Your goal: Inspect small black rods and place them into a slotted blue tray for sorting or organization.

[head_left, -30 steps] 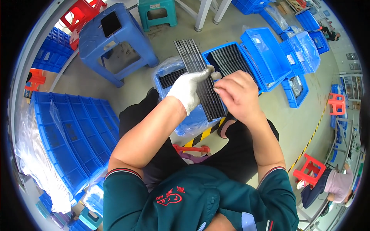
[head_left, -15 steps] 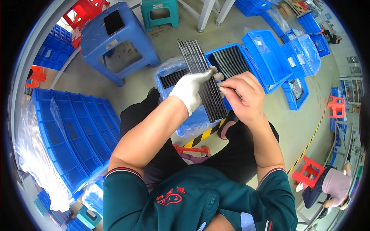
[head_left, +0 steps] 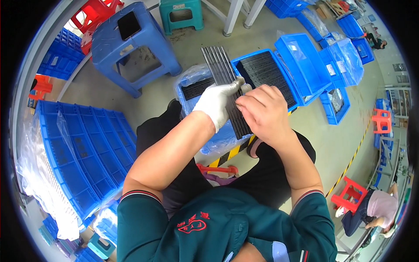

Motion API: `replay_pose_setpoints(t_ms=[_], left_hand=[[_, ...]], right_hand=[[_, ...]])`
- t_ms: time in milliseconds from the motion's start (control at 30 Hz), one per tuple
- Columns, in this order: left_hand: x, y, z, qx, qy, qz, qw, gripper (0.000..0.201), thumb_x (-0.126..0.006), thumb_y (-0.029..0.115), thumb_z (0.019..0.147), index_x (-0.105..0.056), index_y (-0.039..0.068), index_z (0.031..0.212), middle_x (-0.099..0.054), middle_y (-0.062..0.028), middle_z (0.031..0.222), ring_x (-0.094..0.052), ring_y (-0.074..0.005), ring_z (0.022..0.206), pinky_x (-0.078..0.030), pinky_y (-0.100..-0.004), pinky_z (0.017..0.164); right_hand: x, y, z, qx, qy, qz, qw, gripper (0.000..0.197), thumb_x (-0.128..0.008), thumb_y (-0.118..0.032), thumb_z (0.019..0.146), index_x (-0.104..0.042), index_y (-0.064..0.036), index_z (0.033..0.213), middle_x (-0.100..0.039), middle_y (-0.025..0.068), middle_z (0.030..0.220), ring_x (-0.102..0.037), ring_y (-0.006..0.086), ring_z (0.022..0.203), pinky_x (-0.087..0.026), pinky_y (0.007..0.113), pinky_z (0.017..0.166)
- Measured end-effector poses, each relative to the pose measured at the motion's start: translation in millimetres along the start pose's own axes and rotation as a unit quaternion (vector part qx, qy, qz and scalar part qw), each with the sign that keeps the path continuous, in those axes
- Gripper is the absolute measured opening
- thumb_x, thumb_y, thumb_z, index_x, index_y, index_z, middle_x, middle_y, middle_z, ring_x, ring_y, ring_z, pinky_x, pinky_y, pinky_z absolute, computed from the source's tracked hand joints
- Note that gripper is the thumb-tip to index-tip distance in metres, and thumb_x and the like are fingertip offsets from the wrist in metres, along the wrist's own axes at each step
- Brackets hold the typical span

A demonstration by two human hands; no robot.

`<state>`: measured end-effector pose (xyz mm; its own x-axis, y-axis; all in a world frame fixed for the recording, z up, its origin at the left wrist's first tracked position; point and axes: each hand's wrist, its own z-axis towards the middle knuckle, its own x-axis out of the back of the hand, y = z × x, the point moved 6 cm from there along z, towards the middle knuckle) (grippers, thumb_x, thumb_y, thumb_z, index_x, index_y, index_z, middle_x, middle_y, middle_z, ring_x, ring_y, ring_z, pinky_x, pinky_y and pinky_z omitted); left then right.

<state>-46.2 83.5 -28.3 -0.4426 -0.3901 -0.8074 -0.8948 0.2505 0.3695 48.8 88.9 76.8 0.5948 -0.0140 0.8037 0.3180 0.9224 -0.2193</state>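
A flat row of several thin dark rods [head_left: 218,63] slants across the space above my knees. My left hand [head_left: 210,107], in a white glove, is closed around the row near its middle. My bare right hand [head_left: 267,114] is at the right edge of the rods, thumb and fingers pinched together against them. Whatever sits between those fingertips is hidden. Beyond the hands stands a blue crate [head_left: 283,72] filled with similar dark rods. Left of it, a second crate lined with clear plastic [head_left: 185,78] also holds dark rods, partly behind my left hand.
Blue crates [head_left: 83,148] are stacked at my left, with plastic film hanging over them. A blue stool [head_left: 152,41] carrying a dark flat object [head_left: 129,26] stands far left. More blue crates [head_left: 305,65] are at the right. Another person [head_left: 379,209] is at far right.
My right hand has moved left, up against the row of rods. A thin ridged piece seen in its fingers before is now out of sight. My left hand stays about where it was.
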Motion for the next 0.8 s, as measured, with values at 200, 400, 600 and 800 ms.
replay_pose_setpoints(t_ms=[200,400,600,800], left_hand=[[-6,3,-4,0.019,-0.024,-0.037,0.999,0.013,-0.052,0.011,0.094,-0.057,0.003,0.103,-0.062,-0.0128,0.096,-0.061,-0.0244,0.087,-0.051,-0.0362,0.078],[-11,0,-5,0.029,-0.037,-0.031,0.998,0.018,-0.050,0.012,0.095,-0.057,0.002,0.108,-0.063,-0.0115,0.101,-0.062,-0.0254,0.094,-0.052,-0.0393,0.085],[-5,2,-2,0.024,-0.017,-0.026,0.999,0.017,-0.051,0.013,0.095,-0.058,0.003,0.106,-0.063,-0.0112,0.099,-0.062,-0.0252,0.091,-0.052,-0.0389,0.082],[-3,0,2,0.027,-0.043,-0.036,0.998,0.017,-0.051,0.012,0.094,-0.059,0.004,0.107,-0.063,-0.0109,0.099,-0.062,-0.0244,0.091,-0.052,-0.0382,0.081]], right_hand=[[4,13,-3,-0.037,-0.005,0.008,0.999,0.014,-0.074,-0.008,0.065,-0.065,-0.0093,0.077,-0.060,0.0020,0.074,-0.057,0.0221,0.070,-0.044,0.034,0.062],[12,13,-6,-0.052,0.055,0.057,0.996,0.016,-0.074,-0.005,0.065,-0.065,-0.0088,0.078,-0.061,0.0030,0.075,-0.058,0.0226,0.070,-0.045,0.034,0.063],[9,20,-5,-0.115,0.051,0.143,0.982,0.014,-0.073,-0.002,0.070,-0.065,-0.0053,0.080,-0.062,0.0051,0.076,-0.058,0.0222,0.070,-0.046,0.032,0.061],[3,21,-4,-0.099,0.033,0.116,0.988,0.014,-0.073,-0.002,0.069,-0.065,-0.0063,0.080,-0.062,0.0047,0.075,-0.058,0.0220,0.070,-0.046,0.032,0.062]])
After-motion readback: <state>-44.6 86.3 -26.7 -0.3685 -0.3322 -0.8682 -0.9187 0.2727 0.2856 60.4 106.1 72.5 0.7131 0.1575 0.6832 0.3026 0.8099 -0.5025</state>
